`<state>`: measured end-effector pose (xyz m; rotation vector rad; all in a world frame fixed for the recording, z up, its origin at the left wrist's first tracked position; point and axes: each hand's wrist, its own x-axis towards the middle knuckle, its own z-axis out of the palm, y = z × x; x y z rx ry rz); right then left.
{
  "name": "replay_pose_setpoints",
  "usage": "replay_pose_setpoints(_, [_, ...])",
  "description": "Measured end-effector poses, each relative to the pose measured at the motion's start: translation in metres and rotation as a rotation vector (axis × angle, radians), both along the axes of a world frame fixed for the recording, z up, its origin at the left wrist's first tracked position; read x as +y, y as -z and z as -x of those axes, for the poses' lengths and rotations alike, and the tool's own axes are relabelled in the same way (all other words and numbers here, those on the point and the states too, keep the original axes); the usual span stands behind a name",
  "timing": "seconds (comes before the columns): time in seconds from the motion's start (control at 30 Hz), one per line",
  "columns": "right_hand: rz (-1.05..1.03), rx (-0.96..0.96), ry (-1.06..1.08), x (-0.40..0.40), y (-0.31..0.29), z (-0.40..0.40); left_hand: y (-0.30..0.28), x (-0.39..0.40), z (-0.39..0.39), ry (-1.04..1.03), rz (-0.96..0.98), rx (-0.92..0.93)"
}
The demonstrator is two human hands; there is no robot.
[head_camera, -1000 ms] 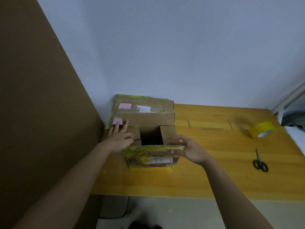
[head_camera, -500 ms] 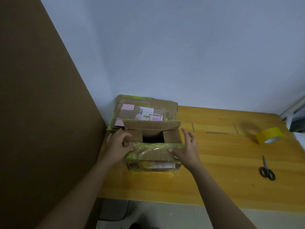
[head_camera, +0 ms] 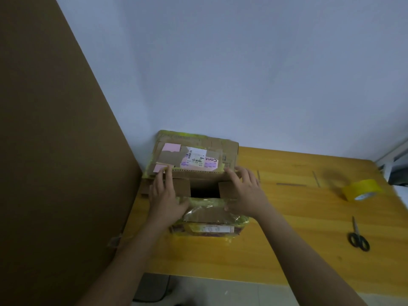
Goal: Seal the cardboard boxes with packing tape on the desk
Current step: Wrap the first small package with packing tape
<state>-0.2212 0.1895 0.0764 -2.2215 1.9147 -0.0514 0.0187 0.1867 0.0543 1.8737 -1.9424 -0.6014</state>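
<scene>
The open cardboard box (head_camera: pixel 204 202) stands at the near left of the tabletop (head_camera: pixel 298 228), close to the brown panel (head_camera: pixel 55 151) on its left. A second, closed box (head_camera: pixel 196 155) sits directly behind it, against the wall.

Hand state: the left hand (head_camera: pixel 166 199) lies flat over the left inner flap, fingers (head_camera: pixel 169 175) extended toward the far flap's edge. The right hand (head_camera: pixel 245 193) lies flat over the right inner flap, fingers likewise extended. Neither hand grips anything; both press with straight fingers.

Box state: the two short inner flaps are folded down, with a dark gap open between them. The far long flap (head_camera: pixel 198 174) stands behind the fingertips, which touch its lower edge. The near long flap, covered in yellowish film, slopes toward the person.

Governing relation: the closing seam will likely run left to right, along the box's long axis, between both hands. The far flap lies just beyond the fingertips, so both hands are equally placed to draw it forward.

Tools: the tape roll (head_camera: pixel 362 189) and the scissors (head_camera: pixel 358 236) lie well apart on the right; the right hand is nearer.

Clearance: the panel restricts movement on the left; bare tabletop extends to the right. The box's near face stands back from the tabletop's near edge.
</scene>
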Motion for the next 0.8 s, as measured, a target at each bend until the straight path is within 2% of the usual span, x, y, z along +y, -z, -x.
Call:
replay_pose_setpoints(0.1, [0.002,-0.081,0.009,0.01,0.008,0.005,0.001,0.0,-0.004,-0.095,0.109,0.072])
replay_pose_setpoints(0.17, [-0.023,-0.098,0.001,0.023,0.021,0.004,0.006,0.001,-0.008,-0.064,0.04,0.091])
replay_pose_setpoints(0.27, [-0.091,-0.151,0.017,0.043,0.041,-0.001,0.012,0.004,-0.007,-0.114,-0.074,0.27])
replay_pose_setpoints(0.37, [-0.088,-0.405,0.091,0.044,0.047,-0.001,0.014,-0.001,-0.007,-0.263,-0.068,0.349])
replay_pose_setpoints(0.43, [0.01,-0.692,0.223,0.044,0.046,-0.002,0.014,-0.007,-0.008,-0.32,-0.136,0.466])
replay_pose_setpoints(0.5, [0.089,-0.888,0.394,0.044,0.047,-0.003,0.014,-0.013,-0.011,-0.339,-0.216,0.535])
replay_pose_setpoints(0.57, [0.044,-1.057,0.554,0.043,0.047,-0.006,0.017,-0.019,-0.013,-0.307,-0.305,0.569])
replay_pose_setpoints(0.67, [-0.162,-1.344,0.706,0.036,0.047,-0.008,0.019,-0.023,-0.011,-0.289,-0.422,0.699])
replay_pose_setpoints(0.73, [-0.247,-1.432,0.706,0.035,0.044,-0.012,0.019,-0.024,-0.007,-0.293,-0.428,0.767])
replay_pose_setpoints(0.8, [-0.244,-1.42,0.663,0.035,0.043,-0.018,0.018,-0.025,-0.006,-0.311,-0.412,0.789])
